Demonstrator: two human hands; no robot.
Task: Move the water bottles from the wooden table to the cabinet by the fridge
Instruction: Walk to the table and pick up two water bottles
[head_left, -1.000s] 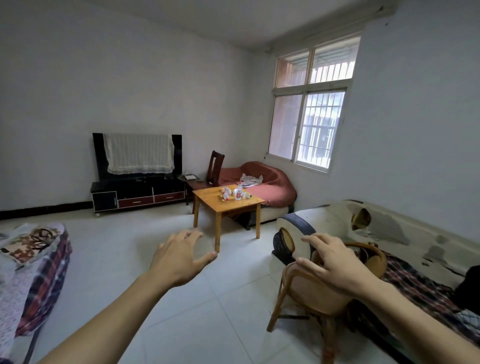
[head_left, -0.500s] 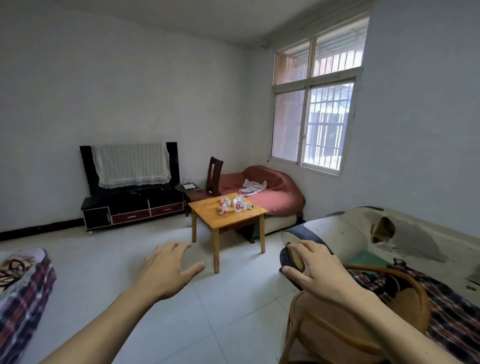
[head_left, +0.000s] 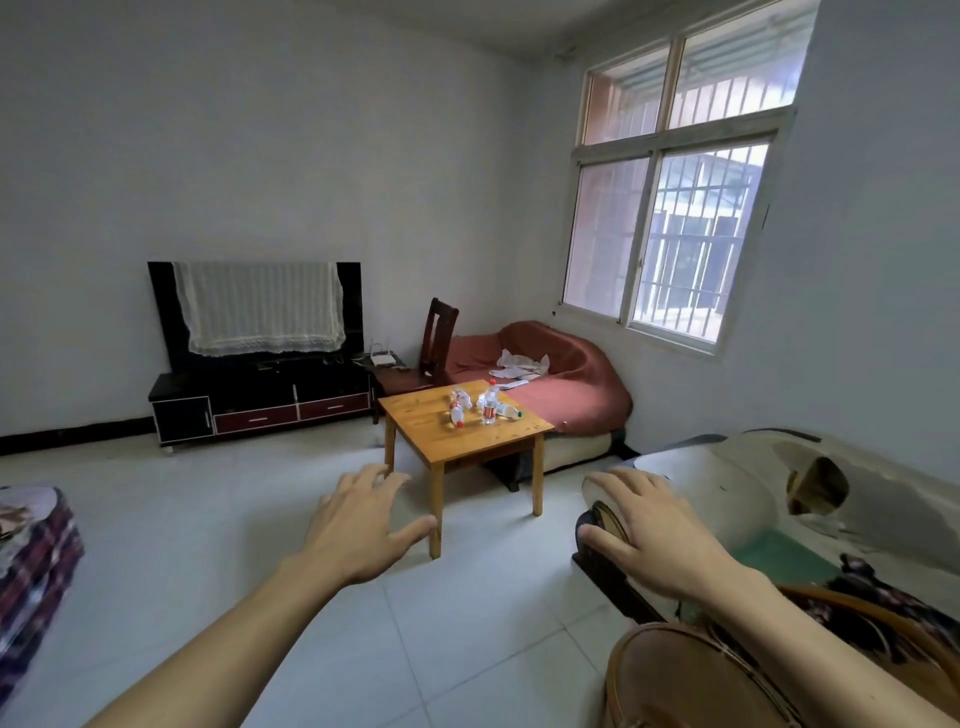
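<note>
Since the earlier frames the view has drawn nearer the wooden table (head_left: 467, 434), which now sits larger and closer to the middle, and the wicker chair (head_left: 691, 675) has slid down to the bottom right corner. From the left: a plaid-covered seat (head_left: 31, 561) at the edge, then a black TV stand (head_left: 260, 402) with a TV (head_left: 254, 306) draped in a lace cloth against the far wall. The left hand (head_left: 363, 525) reaches forward over the tiled floor, fingers spread apart and holding nothing. Beyond it stands the table, with the water bottles (head_left: 480, 408) clustered near its far side, one upright and others lying down; their exact number cannot be told. A dark chair (head_left: 436, 338) and a red-covered sofa (head_left: 561, 379) sit behind. The right hand (head_left: 649, 530) is also stretched out, fingers apart and empty, in front of a worn white sofa (head_left: 753, 483). By the look of it, the task has barely begun: no bottle is picked up, and neither cabinet nor fridge is in view.
</note>
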